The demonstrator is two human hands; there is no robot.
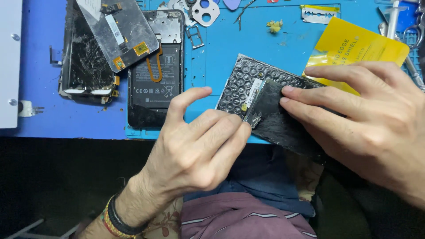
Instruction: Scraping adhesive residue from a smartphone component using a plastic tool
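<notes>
A black phone screen panel (279, 119) lies partly inside a black bubble-wrap sleeve (241, 84) at the front edge of the blue mat. My left hand (199, 150) pinches the panel's small flex connector (254, 118) between thumb and fingers. My right hand (367, 119) lies flat on the panel, fingertips pressing it down. An opened phone body (156, 75) with its battery and an orange flex cable rests to the left.
A cracked black screen (86, 62) and a grey display back (119, 31) lie at the left on the blue mat (230, 44). A yellow packet (354, 46), a razor blade (318, 14), a camera bezel (206, 11), tweezers (242, 13) and metal tools (398, 22) sit further back.
</notes>
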